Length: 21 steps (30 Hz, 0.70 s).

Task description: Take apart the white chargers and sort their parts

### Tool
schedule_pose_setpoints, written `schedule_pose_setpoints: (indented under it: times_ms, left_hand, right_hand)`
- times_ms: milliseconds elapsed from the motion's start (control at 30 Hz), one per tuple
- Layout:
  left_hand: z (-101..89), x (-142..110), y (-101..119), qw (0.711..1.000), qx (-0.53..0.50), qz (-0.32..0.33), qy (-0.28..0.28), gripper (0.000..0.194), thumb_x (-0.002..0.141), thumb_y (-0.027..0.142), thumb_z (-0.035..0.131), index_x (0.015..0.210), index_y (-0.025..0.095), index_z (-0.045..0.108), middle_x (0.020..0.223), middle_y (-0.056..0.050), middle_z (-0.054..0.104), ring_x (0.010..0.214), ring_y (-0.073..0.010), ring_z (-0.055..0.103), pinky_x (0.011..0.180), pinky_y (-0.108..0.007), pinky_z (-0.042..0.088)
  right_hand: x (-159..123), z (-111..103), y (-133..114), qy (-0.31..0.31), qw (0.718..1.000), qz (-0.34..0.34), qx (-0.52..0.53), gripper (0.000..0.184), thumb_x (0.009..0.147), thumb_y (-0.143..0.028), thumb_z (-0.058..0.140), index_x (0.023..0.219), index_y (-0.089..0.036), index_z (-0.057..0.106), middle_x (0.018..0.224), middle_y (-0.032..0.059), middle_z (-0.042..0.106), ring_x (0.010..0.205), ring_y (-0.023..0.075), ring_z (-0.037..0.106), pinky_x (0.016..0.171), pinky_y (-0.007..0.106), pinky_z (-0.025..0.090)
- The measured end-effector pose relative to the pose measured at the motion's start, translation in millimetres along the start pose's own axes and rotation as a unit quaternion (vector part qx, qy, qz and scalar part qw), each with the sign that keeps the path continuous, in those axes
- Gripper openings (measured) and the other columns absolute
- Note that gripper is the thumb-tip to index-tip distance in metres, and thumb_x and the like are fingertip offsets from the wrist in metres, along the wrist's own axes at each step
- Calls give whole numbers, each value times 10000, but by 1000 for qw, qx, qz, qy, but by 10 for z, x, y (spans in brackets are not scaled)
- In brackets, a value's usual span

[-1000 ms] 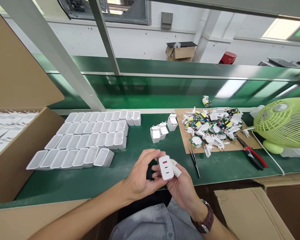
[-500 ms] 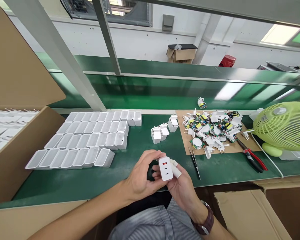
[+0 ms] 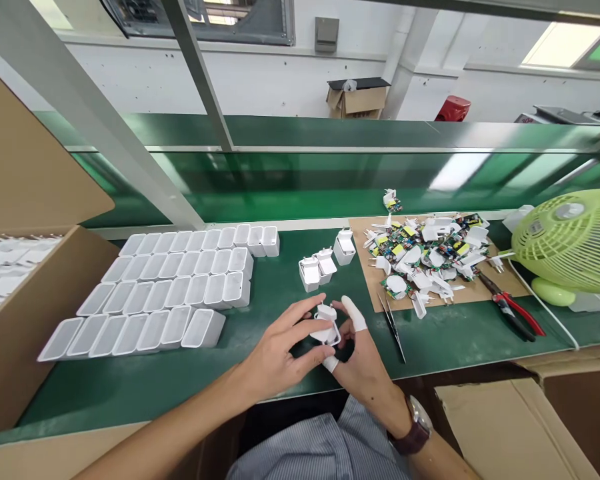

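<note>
A white charger point(image 3: 329, 332) is held between both hands above the front of the bench, its top end showing a white inner piece. My left hand point(image 3: 279, 347) grips it from the left with thumb and fingers. On the other side my right hand point(image 3: 364, 363), with white finger covers, closes around it; part of its grip is hidden. Beyond the hands stand several white chargers point(image 3: 310, 273) with raised white tops. To the right lie tweezers point(image 3: 392, 328). Rows of open white charger cases point(image 3: 153, 328) fill the left of the bench.
Circuit boards with white plug parts point(image 3: 425, 257) are heaped on a cardboard sheet point(image 3: 373, 283). Red-handled pliers point(image 3: 515, 312) lie beside a green fan point(image 3: 570, 243) with its cable. An open cardboard box point(image 3: 65, 293) stands at the left. Metal posts point(image 3: 197, 73) rise behind the bench point(image 3: 260, 373).
The charger has been turned, so its port face no longer shows and its other end points upward. My fingers have shifted around it, and the view has moved slightly.
</note>
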<state>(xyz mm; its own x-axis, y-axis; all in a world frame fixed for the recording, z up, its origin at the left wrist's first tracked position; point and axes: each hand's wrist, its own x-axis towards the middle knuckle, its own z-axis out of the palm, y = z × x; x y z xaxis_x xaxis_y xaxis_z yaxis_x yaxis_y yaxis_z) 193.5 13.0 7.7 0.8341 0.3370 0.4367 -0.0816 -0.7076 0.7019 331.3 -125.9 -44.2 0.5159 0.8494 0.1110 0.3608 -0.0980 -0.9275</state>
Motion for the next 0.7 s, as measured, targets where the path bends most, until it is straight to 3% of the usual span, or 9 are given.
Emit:
schedule_pose_setpoints:
  times_ms: [67,133,233,367,533,700]
  left_hand:
    - [16,45,5,999,5,30,-17,232,958,201,726,1189,207,712,1403,-160,651,1276,-288,659,1056,-448,589]
    - [41,59,15,998,25,53,-13,210,933,207,759,1138,196,715,1304,-154,693,1193,-277,693,994,-425,613]
    - [72,32,44,995,82,57,23,217,889,256,815,1047,169,694,1195,-166,691,1052,-267,714,854,-386,640]
    - [48,1,77,988,138,61,21,266,882,270,825,1052,147,662,1176,-181,683,980,-252,728,750,-348,647]
    - [1,-22,-21,993,80,87,-11,329,910,239,791,1197,152,655,1331,-186,688,1205,-278,713,1000,-392,638]
    - [-31,-80,-104,993,74,89,-9,339,946,292,744,1230,139,642,1368,-205,674,1269,-276,688,1080,-381,602]
  right_hand:
    - [40,-6,24,-65,997,11,30,859,869,-234,691,1604,-202,247,999,41,643,830,203,630,843,405,580]
    - [74,-16,43,-103,993,11,51,873,860,-219,699,1607,-211,246,1139,83,658,953,225,660,908,418,574]
    - [98,-19,69,-126,990,7,64,896,836,-192,715,1605,-238,257,1329,115,615,1085,250,657,973,438,557]
    - [77,-16,94,-132,989,12,64,910,821,-151,688,1611,-246,246,1307,107,626,1046,246,663,953,448,558]
    - [62,-39,83,-144,988,30,37,885,821,-152,663,1608,-206,261,987,49,655,829,227,644,784,414,566]
    - [31,6,130,-123,992,8,26,871,861,-211,668,1619,-244,242,983,46,642,805,224,624,757,403,549]
